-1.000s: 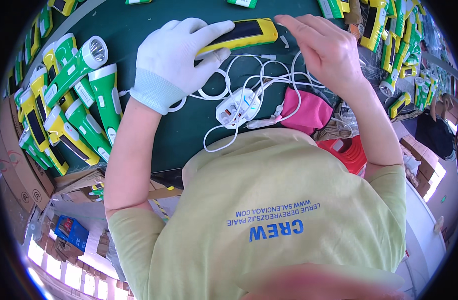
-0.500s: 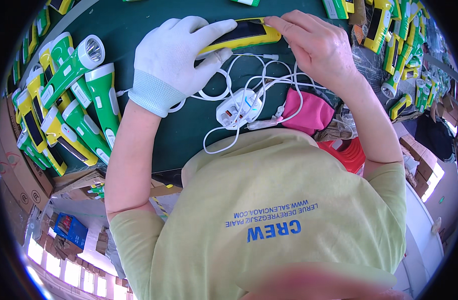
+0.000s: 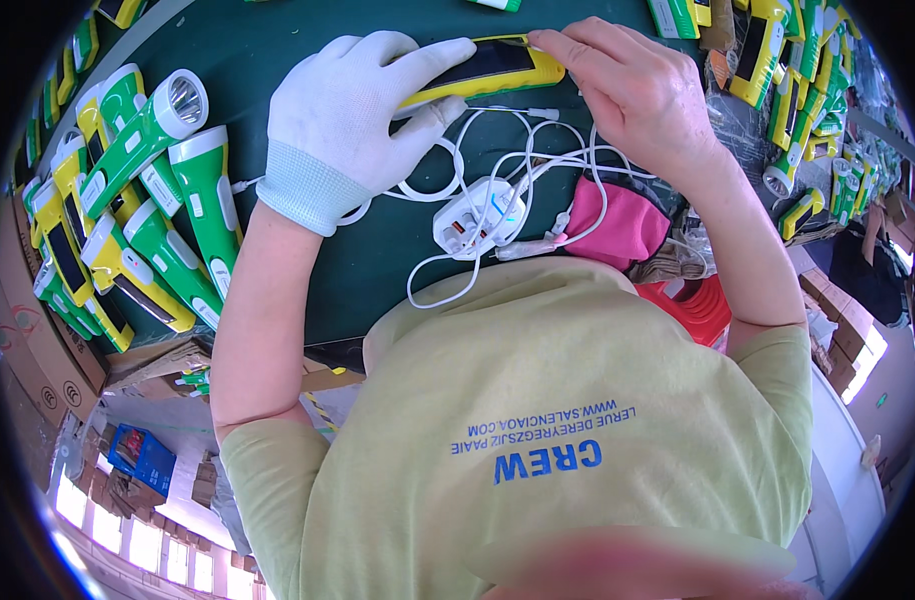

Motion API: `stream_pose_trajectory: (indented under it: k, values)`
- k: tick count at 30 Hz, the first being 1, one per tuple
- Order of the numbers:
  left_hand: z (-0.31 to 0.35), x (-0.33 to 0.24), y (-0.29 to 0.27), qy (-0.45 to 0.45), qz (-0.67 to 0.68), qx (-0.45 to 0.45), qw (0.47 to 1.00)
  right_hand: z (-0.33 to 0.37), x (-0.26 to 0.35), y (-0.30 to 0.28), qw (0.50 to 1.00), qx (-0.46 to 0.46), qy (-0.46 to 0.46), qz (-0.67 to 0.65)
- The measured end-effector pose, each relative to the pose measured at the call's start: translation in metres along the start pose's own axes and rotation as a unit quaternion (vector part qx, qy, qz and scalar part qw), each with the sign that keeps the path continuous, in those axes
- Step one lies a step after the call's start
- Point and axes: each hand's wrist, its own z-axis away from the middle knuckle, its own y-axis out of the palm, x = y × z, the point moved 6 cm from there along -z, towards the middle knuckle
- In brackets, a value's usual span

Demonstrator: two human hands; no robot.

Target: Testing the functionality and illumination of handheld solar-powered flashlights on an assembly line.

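My gloved left hand (image 3: 352,115) is closed on a yellow flashlight (image 3: 542,72), which has a long dark panel along its top face. The fingers lie along its upper side and the thumb on the near side, while the palm hides its left end. At the flashlight's right end, my bare right hand (image 3: 642,95) pinches with thumb and forefinger against the panel's far corner; its other fingers are curled. Just below the flashlight, white cables (image 3: 442,190) lie in loose loops around a white plug adapter (image 3: 477,218) with a blue light.
Green-and-white flashlights (image 3: 207,190) and yellow ones are piled at the left. More flashlights (image 3: 757,45) crowd the right side of the dark green table (image 3: 267,45). A pink cloth pouch (image 3: 617,222) sits near the front edge, above a red object (image 3: 692,310).
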Motion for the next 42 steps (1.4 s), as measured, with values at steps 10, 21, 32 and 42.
stream_pose_trajectory:
  k: [10, 21, 32, 42]
  values:
    - [0.0, 0.0, 0.0, -0.003, 0.007, 0.003, 1.0, 0.0, 0.0, 0.0, 1.0, 0.008, -0.011, 0.008]
    - [0.001, -0.001, 0.004, 0.018, -0.004, -0.013, 1.0, -0.014, 0.015, -0.009, 0.993, 0.076, -0.051, 0.081]
    - [0.001, -0.005, 0.0, 0.024, -0.016, -0.017, 0.999, -0.068, 0.017, -0.01, 0.961, 0.273, -0.007, 0.039]
    - [0.01, -0.019, 0.01, -0.013, -0.039, -0.063, 0.997, -0.06, 0.025, -0.014, 0.879, 0.466, 0.011, 0.105]
